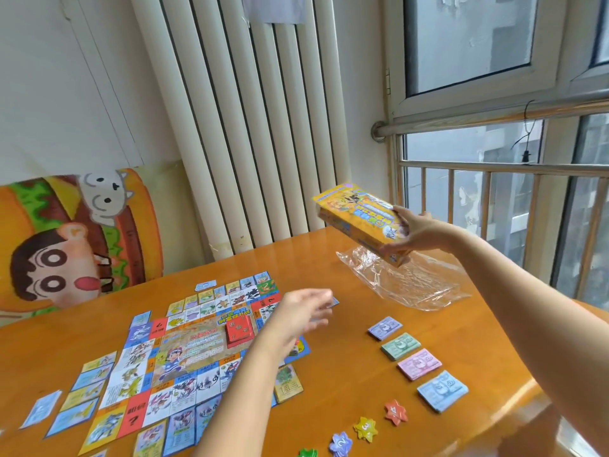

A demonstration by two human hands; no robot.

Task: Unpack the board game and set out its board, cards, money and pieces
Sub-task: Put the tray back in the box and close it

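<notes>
My right hand grips the yellow game box and holds it tilted in the air above the clear plastic wrap. My left hand hovers blurred over the right edge of the game board, fingers loosely bent beside a small blue card; whether it holds the card is unclear. A red card stack sits on the board's middle. Property cards lie around the board. Several stacks of paper money form a row on the right. Star-shaped pieces lie near the front edge.
The orange wooden table ends at the right beside a window with a metal railing. A white radiator stands behind the table. A cartoon burger cushion leans against the wall at the left.
</notes>
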